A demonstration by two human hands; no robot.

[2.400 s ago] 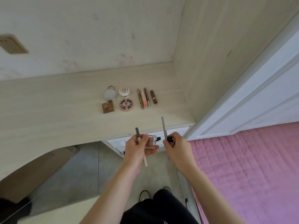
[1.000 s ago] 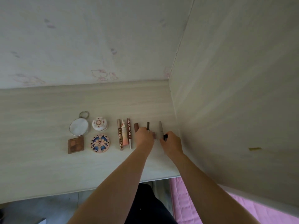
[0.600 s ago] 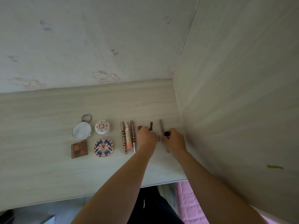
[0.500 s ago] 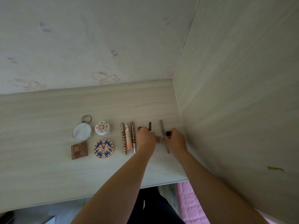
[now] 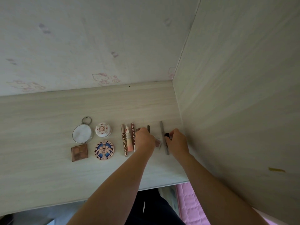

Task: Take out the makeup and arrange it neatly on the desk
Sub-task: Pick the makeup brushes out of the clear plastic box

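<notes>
Makeup lies in a row on the pale wooden desk (image 5: 48, 176): a round mirror (image 5: 82, 133), a small white compact (image 5: 103, 129), a brown square palette (image 5: 79, 152), a patterned round compact (image 5: 104, 149) and three slim tubes (image 5: 124, 142). My left hand (image 5: 145, 140) rests just right of the tubes, curled around a dark pencil (image 5: 148, 128) whose tip shows beyond the knuckles. A small clear case (image 5: 157, 142) sits at its fingertips. My right hand (image 5: 177, 142) pinches a small black item (image 5: 166, 135), and a grey pencil (image 5: 163, 135) lies against its fingers.
A wooden side panel (image 5: 235, 95) rises close on the right of my right hand. The back wall (image 5: 97, 46) carries faint cartoon stickers. The desk's front edge runs below my forearms, with pink bedding (image 5: 186, 200) beneath at the right.
Both hands rose from the drawer with the pencils, case and black item and came down on the desk right of the tubes. Over the last half second they have barely shifted.
</notes>
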